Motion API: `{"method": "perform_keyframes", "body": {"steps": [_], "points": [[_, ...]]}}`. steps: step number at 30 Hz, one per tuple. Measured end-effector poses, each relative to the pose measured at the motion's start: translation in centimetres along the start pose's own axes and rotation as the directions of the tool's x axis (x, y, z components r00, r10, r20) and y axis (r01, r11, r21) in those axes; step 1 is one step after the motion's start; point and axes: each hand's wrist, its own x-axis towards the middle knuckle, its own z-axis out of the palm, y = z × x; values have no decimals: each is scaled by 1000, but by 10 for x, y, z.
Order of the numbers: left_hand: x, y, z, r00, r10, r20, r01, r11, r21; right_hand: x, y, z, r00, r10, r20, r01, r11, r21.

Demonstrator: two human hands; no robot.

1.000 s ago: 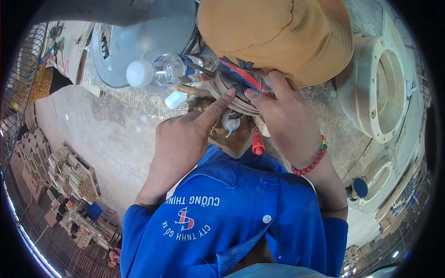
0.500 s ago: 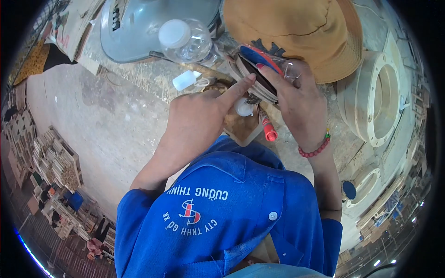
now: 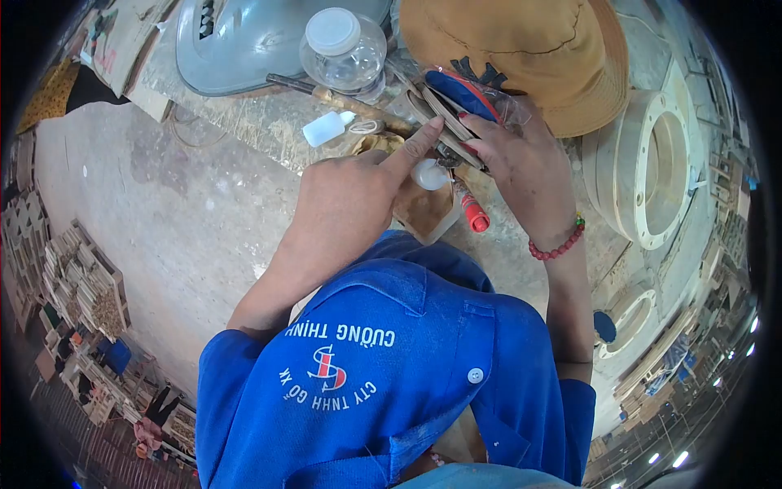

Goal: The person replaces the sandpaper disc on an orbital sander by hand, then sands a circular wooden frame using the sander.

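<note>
A wallet-like pouch with pale layered edges (image 3: 446,122) is held above the worktop. A blue-and-red piece (image 3: 463,94), partly under clear plastic, shows at its upper side. My right hand (image 3: 525,159), with a red bead bracelet at the wrist, is closed around the pouch's right side. My left hand (image 3: 350,191) presses its extended index finger against the near edge; its other fingers are curled and partly hidden. Just below are a round translucent cap (image 3: 430,174), a red marker-like tube (image 3: 472,210) and a brown, dish-like piece (image 3: 425,213).
Behind the hands are a clear jar with a white lid (image 3: 346,57), a small white bottle (image 3: 326,129), a grey visor-like shell (image 3: 273,49) and a tan hat (image 3: 513,49). Ring-shaped wooden parts (image 3: 656,171) stand at right; stacked wood (image 3: 85,277) lies at left.
My right thumb has shifted down along the pouch's edges, and the dark gap between its layers looks narrower. My left index finger stays at the edge. The view has shifted slightly.
</note>
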Motion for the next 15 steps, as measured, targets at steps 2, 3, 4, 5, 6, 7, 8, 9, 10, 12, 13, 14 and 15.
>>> {"method": "perform_keyframes", "body": {"steps": [2, 3, 4, 5, 6, 7, 8, 9, 10, 12, 13, 14, 15], "points": [[-2, -1, 0, 1000, 2, -22, -1, 1000, 12, 0, -1, 2, 1000, -10, -8, 10, 1000, -7], [-2, -1, -1, 999, 6, -35, -5, 1000, 20, 0, -1, 3, 1000, -22, -16, 21, 1000, -12], [-2, -1, -1, 999, 10, -49, -9, 1000, 28, 0, -1, 3, 999, -33, -25, 33, 999, -17], [-3, -1, -1, 999, 10, -50, -9, 1000, 24, 0, -3, 3, 1000, -12, -21, 12, 1000, -23], [-3, -1, -1, 999, 11, -51, -10, 1000, 19, 0, -5, 3, 1000, 9, -18, -10, 999, -31], [-3, -1, -1, 999, 12, -52, -11, 1000, 13, 0, -6, 4, 999, 30, -15, -31, 999, -40], [-3, -1, 1, 998, 16, -66, -14, 999, 30, -1, -6, 5, 999, 33, -38, -35, 998, -43], [-3, -1, 3, 997, 19, -78, -16, 999, 47, -3, -5, 8, 997, 36, -61, -39, 998, -44], [-5, -2, 5, 996, 25, -91, -19, 998, 66, -5, -4, 12, 995, 40, -86, -44, 998, -46], [-7, -3, 5, 996, 17, -85, -12, 998, 54, -7, -4, 17, 992, 14, -126, -22, 997, -68], [-6, -2, 5, 996, 20, -84, -16, 999, 49, -7, -2, 17, 989, 4, -151, -16, 996, -84], [-6, -2, 5, 997, 15, -76, -11, 999, 42, -6, -3, 16, 986, -6, -164, -8, 996, -85], [-7, -3, 4, 997, 11, -70, -9, 999, 34, -5, -4, 16, 984, -16, -177, 0, 996, -89]]}}
